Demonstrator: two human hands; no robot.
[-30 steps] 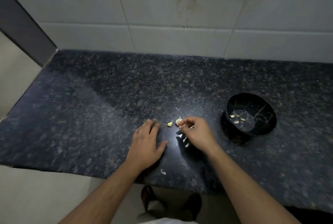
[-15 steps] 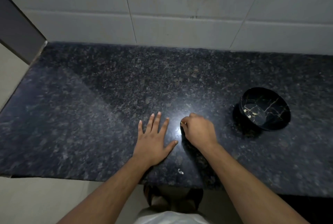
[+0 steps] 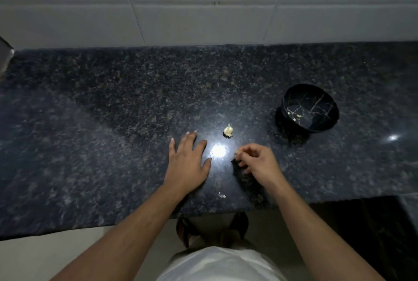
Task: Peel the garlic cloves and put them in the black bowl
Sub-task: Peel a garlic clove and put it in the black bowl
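A pale garlic clove (image 3: 228, 131) lies on the dark granite counter (image 3: 113, 111), just beyond my hands. My left hand (image 3: 188, 160) lies flat on the counter with fingers spread, holding nothing. To its right, my right hand (image 3: 257, 163) has its fingers curled and pinches a small garlic clove (image 3: 237, 152) at the fingertips. The black bowl (image 3: 309, 108) with gold veining stands to the right, further back, with a few small garlic pieces (image 3: 296, 117) inside it.
A scrap of garlic peel (image 3: 221, 195) lies near the counter's front edge between my arms. A white tiled wall (image 3: 203, 9) rises behind the counter. A bright light glare (image 3: 218, 150) sits between my hands.
My right hand drew back toward me with a small clove pinched in it, uncovering one clove left on the counter. My left hand stayed flat. The view tilted down.
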